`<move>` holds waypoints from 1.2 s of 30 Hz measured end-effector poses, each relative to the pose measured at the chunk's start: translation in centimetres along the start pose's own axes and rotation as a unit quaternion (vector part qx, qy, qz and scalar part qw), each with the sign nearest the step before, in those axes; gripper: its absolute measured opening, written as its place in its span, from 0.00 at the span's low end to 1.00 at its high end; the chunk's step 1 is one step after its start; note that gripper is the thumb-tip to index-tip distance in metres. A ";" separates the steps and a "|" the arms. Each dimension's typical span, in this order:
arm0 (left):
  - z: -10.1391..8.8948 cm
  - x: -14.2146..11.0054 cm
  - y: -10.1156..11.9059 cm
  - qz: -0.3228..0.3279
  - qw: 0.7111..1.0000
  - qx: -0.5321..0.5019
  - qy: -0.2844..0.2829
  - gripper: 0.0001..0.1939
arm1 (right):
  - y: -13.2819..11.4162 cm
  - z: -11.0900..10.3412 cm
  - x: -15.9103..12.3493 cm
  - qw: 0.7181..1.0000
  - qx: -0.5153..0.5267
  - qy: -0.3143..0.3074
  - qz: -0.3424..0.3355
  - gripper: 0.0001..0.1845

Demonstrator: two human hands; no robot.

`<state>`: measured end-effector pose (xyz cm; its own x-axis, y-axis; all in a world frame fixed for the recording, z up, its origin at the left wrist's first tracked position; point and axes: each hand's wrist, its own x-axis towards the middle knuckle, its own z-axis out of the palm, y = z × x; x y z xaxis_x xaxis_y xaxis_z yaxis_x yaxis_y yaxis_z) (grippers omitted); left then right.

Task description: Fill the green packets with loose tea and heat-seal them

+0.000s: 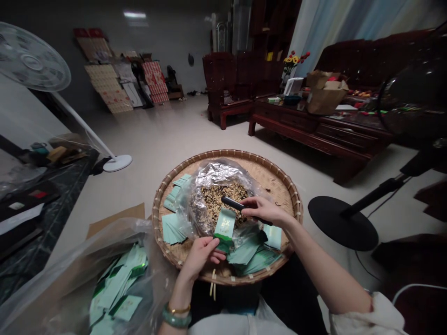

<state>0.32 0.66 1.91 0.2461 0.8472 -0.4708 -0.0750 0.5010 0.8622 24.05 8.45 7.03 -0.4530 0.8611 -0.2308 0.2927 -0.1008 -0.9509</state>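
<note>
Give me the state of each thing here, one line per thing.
left hand, pinching a pale green sachet
pale green sachet, upright, held at its base
right hand, gripping a black tube
black tube, lying across the silver bag
silver bag, open, holding loose dried leaves
round bamboo tray, bearing the bag and stacked sachets
cardboard box, flaps open

Nothing legible is being picked up in this view. Gold print is being carried on the pale green sachet [225, 224] held in the left hand [200, 257], but it is being blurred too far to read; a darker green band is being shown at its lower end. Similar gold marks are being shown on the sachets [120, 291] in the plastic bag [75, 260], also unreadable. Printed patterns are being displayed on the red and tan boards [108, 88] leaning on the far wall, with no words being resolved. A small white label [16, 205] on the dark tabletop [59, 204] is being rendered too small to read.
</note>
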 end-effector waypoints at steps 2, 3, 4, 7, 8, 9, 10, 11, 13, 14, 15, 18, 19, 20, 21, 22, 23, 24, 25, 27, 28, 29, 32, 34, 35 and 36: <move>-0.1 -0.1 0.1 0.004 1.000 -0.003 0.000 0.22 | 0.0 -0.3 -0.2 1.000 -0.001 0.010 0.011 0.26; 0.0 -0.1 0.2 0.008 1.000 -0.004 -0.001 0.22 | 0.1 -0.4 -0.2 1.000 -0.004 0.009 0.017 0.27; 0.0 -0.1 0.2 0.012 1.000 -0.005 -0.001 0.21 | 0.1 -0.4 -0.3 1.000 -0.006 0.005 0.022 0.28; 0.2 0.0 0.3 0.021 1.000 -0.002 0.002 0.21 | 0.4 -0.4 -0.3 0.999 -0.003 -0.006 0.031 0.32; 0.2 0.0 0.3 0.023 1.000 0.000 0.003 0.21 | 0.6 -0.4 -0.4 0.999 -0.001 -0.011 0.031 0.32; 0.2 0.1 0.3 0.025 1.000 0.002 0.001 0.21 | 0.7 -0.4 -0.4 0.999 0.002 -0.022 0.030 0.31; 0.2 0.1 0.3 0.028 1.000 0.005 -0.001 0.21 | 0.8 -0.4 -0.4 0.999 0.006 -0.035 0.026 0.30; 0.2 0.1 0.3 0.030 0.999 0.009 -0.004 0.21 | 0.9 -0.4 -0.4 0.999 0.009 -0.050 0.021 0.29; 0.3 0.1 0.3 0.030 0.999 0.019 -0.012 0.21 | 0.9 -0.3 -0.3 0.997 0.010 -0.076 0.006 0.26; 0.3 0.1 0.3 0.028 0.999 0.023 -0.017 0.21 | 0.9 -0.2 -0.3 0.996 0.005 -0.084 0.000 0.25; 0.4 0.1 0.3 0.025 0.999 0.027 -0.021 0.21 | 0.8 -0.2 -0.2 0.996 -0.002 -0.087 -0.002 0.23; 0.6 0.1 0.3 0.021 0.999 0.035 -0.027 0.22 | 0.7 0.1 0.0 0.997 -0.027 -0.077 -0.004 0.21; 0.6 0.1 0.3 0.022 0.999 0.036 -0.026 0.22 | 0.7 0.2 0.1 0.997 -0.032 -0.071 -0.006 0.20; 0.6 0.1 0.3 0.023 0.999 0.038 -0.025 0.22 | 0.8 0.3 0.1 0.997 -0.033 -0.067 -0.007 0.20; 0.6 0.0 0.4 0.024 0.999 0.039 -0.025 0.22 | 0.9 0.3 0.1 0.997 -0.030 -0.065 -0.008 0.21; 0.6 0.0 0.4 0.024 0.999 0.040 -0.026 0.22 | 1.0 0.3 0.1 0.997 -0.024 -0.068 -0.007 0.22; 0.6 0.0 0.4 0.025 0.999 0.040 -0.027 0.22 | 1.1 0.2 0.1 0.997 -0.016 -0.072 -0.006 0.23; 0.5 0.0 0.4 0.025 0.999 0.039 -0.027 0.22 | 1.2 0.2 0.1 0.997 -0.006 -0.077 -0.004 0.24; 0.5 0.1 0.4 0.026 0.999 0.038 -0.027 0.22 | 1.3 0.1 0.1 0.997 0.002 -0.083 -0.004 0.24; 0.6 0.1 0.4 0.025 0.999 0.036 -0.026 0.22 | 1.5 -0.1 0.0 0.996 0.017 -0.088 -0.005 0.25; 0.6 0.1 0.4 0.026 0.999 0.036 -0.025 0.22 | 1.6 -0.2 0.0 0.996 0.022 -0.087 -0.005 0.26; 0.6 0.1 0.4 0.026 0.999 0.036 -0.026 0.22 | 1.7 -0.3 0.0 0.996 0.027 -0.084 -0.005 0.26; 0.6 0.0 0.5 0.026 0.999 0.038 -0.026 0.21 | 1.8 -0.5 0.0 0.996 0.039 -0.078 0.001 0.28; 0.5 0.1 0.5 0.024 0.999 0.038 -0.022 0.21 | 1.9 -0.6 -0.1 0.995 0.050 -0.081 0.011 0.29; 0.4 0.1 0.4 0.023 0.999 0.037 -0.020 0.21 | 1.9 -0.5 -0.1 0.995 0.055 -0.083 0.017 0.30; 0.4 0.1 0.4 0.024 0.999 0.037 -0.018 0.22 | 1.9 -0.5 -0.1 0.994 0.059 -0.085 0.022 0.30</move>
<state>0.67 0.89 2.31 0.2795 0.8621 -0.4227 -0.0169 0.4446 0.8956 25.09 8.38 5.31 -0.5812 0.7588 -0.2938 0.2184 -0.2024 -0.9546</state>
